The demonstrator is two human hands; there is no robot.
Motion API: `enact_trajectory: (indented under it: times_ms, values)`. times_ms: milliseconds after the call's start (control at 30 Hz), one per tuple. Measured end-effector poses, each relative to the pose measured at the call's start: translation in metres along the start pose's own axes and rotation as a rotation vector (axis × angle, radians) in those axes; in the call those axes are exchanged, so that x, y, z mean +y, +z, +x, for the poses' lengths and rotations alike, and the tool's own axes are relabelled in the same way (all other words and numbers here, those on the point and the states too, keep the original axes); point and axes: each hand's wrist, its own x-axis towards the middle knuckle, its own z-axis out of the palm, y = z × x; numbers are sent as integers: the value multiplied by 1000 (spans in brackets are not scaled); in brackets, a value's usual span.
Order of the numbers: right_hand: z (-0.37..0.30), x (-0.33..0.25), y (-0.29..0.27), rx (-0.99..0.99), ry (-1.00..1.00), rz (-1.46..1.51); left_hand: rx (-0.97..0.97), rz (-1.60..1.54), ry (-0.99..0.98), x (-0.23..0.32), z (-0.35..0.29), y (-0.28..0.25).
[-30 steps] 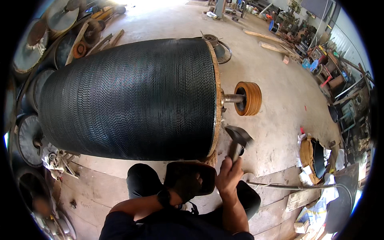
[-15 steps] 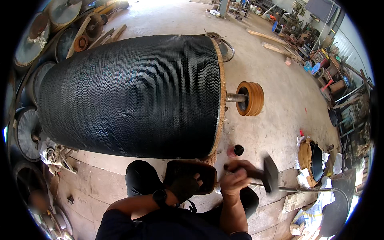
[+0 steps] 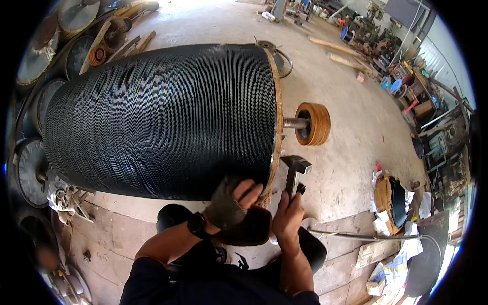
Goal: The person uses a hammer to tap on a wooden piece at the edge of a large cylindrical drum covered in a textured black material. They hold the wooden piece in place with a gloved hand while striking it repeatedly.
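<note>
Across the space before me lies a large black drum (image 3: 168,122), its surface covered in fine ridges and a pale brown rim at its right end. My left hand (image 3: 231,203), in a fingerless glove, is at the drum's lower right edge with its fingers bent together; what they hold, if anything, is hidden. My right hand (image 3: 288,218) grips a hammer (image 3: 295,175) by its handle, the metal head up beside the drum's rim. Between my knees sits a dark, brown-edged tray (image 3: 254,231), partly covered by my left hand; its contents are too dark to make out.
A shaft with an orange-brown grooved pulley (image 3: 313,124) juts from the drum's right end. More drums (image 3: 33,170) are stacked along the left. To the right stand a brown-sided bag (image 3: 387,203) and a bent rod (image 3: 366,237). Machinery and scrap line the far right wall.
My left hand has risen from the tray to the drum's lower right edge. The hammer has swung from pointing right to head-up, closer to the rim. The view has shifted slightly.
</note>
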Motion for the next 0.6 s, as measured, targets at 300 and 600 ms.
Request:
enact_trajectory:
  times_ms: [300,600]
  values:
    - [4,-16,0,21,34,-31,203,263,75,-66,56,-2]
    - [-22,-4,-28,29,-177,73,157,398,-45,-75,69,-3]
